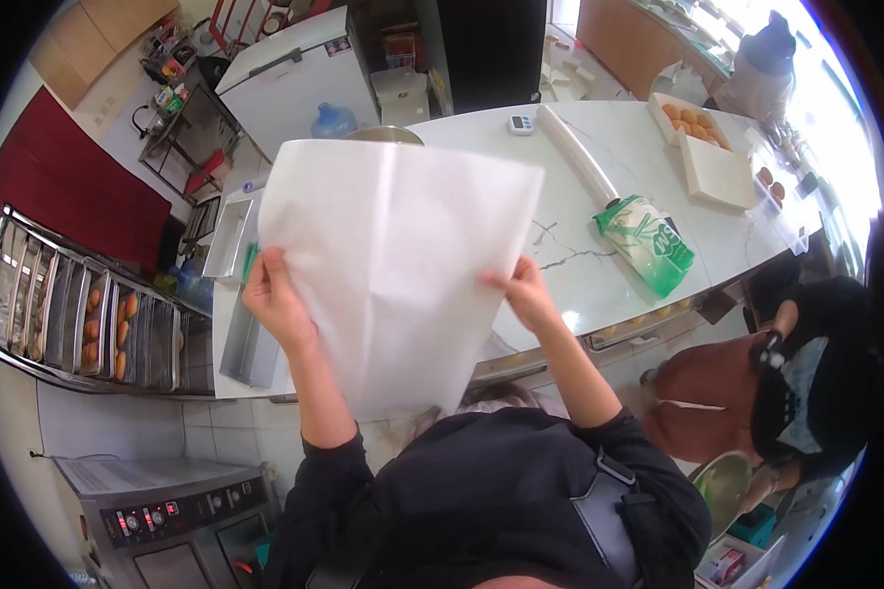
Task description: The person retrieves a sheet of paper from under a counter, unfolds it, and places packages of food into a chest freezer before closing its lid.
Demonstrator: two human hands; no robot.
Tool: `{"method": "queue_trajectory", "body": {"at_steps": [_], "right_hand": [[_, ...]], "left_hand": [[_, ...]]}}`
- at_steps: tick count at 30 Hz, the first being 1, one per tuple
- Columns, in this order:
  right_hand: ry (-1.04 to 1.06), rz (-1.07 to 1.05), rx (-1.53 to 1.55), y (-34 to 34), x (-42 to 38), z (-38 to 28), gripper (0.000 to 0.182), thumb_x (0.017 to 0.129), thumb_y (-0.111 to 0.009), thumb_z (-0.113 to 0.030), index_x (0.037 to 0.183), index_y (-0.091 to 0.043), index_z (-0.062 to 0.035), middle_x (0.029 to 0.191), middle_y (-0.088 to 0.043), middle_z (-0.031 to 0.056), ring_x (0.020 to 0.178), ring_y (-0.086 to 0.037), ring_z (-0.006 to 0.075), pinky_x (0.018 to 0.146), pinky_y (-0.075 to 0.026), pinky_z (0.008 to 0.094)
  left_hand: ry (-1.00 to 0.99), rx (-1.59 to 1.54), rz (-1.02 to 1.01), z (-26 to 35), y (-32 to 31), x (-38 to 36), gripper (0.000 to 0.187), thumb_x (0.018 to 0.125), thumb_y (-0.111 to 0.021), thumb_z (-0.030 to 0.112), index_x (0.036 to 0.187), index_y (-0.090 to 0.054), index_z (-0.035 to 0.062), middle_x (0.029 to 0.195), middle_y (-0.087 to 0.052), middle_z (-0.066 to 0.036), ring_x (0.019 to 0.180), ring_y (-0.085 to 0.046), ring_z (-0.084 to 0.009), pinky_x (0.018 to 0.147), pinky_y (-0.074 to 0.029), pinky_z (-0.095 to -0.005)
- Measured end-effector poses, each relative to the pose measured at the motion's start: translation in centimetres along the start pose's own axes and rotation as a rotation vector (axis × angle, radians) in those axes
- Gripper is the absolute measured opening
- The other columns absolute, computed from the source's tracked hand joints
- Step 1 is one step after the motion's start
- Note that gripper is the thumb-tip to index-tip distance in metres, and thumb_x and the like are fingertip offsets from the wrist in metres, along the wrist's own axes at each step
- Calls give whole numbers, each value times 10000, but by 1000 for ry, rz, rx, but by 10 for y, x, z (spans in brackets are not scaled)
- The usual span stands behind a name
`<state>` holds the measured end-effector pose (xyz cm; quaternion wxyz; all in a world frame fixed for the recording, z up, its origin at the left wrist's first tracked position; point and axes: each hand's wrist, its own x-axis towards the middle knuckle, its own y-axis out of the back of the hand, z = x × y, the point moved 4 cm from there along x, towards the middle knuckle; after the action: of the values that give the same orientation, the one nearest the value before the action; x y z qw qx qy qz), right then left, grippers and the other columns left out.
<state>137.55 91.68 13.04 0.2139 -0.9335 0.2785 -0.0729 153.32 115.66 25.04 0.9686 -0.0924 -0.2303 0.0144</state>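
A large white sheet of baking paper (403,255) with a crease down its middle is spread upright in front of me, above the near part of the table. My left hand (277,294) pinches its left edge, thumb on the near face. At the right edge, my right hand (523,293) is closed on it too. Beside my left hand lie a shallow metal pan (230,240) and a long metal tin (253,344). The paper covers much of a round metal bowl (388,134) behind it.
On the marble-patterned table (521,221) are a long roll (578,152), a green-white bag (648,243), a timer (520,125) and a box of buns (695,123). A rack of trays (79,304) stands left; an oven (167,520) is below it. A person (796,383) holds a bowl at right.
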Motion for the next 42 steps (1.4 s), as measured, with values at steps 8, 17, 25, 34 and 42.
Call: {"method": "queue_trajectory", "body": {"at_steps": [8,17,25,34,42], "right_hand": [[-41,3,-237,17,6,-22,222,746,-665,-140,826,-616,61,667,-606,46,553,-527,75,528,-428,202],[23,188,-370,59,5,-24,198,761,-648,-138,810,-619,52,656,-587,20,551,-489,55,498,-385,188],[105,350,-379,105,-1,-37,206,757,-660,-134,791,-613,64,654,-586,10,541,-472,30,485,-356,165],[35,413,-429,137,-12,-47,186,745,-668,-119,767,-609,56,647,-595,26,514,-490,46,486,-381,167],[-105,359,-388,149,-22,-38,214,735,-680,-142,801,-611,50,662,-607,45,541,-550,82,515,-454,203]], "left_hand": [[-100,305,107,-30,26,11,252,829,-591,186,873,-618,-61,745,-604,-33,678,-510,-81,633,-404,-197],[207,287,-179,-74,8,6,279,794,-632,202,895,-621,-58,718,-606,-25,633,-500,-66,591,-404,-209],[685,18,-729,-92,-36,-27,278,788,-636,215,946,-615,-12,778,-639,-58,675,-590,-99,591,-468,-216],[544,241,-649,-115,-56,-42,210,793,-603,143,900,-620,-37,747,-632,-52,621,-560,-82,558,-437,-215],[431,262,-631,-130,-75,-41,204,797,-591,137,884,-626,-44,698,-622,-40,566,-510,-68,486,-364,-205]]}}
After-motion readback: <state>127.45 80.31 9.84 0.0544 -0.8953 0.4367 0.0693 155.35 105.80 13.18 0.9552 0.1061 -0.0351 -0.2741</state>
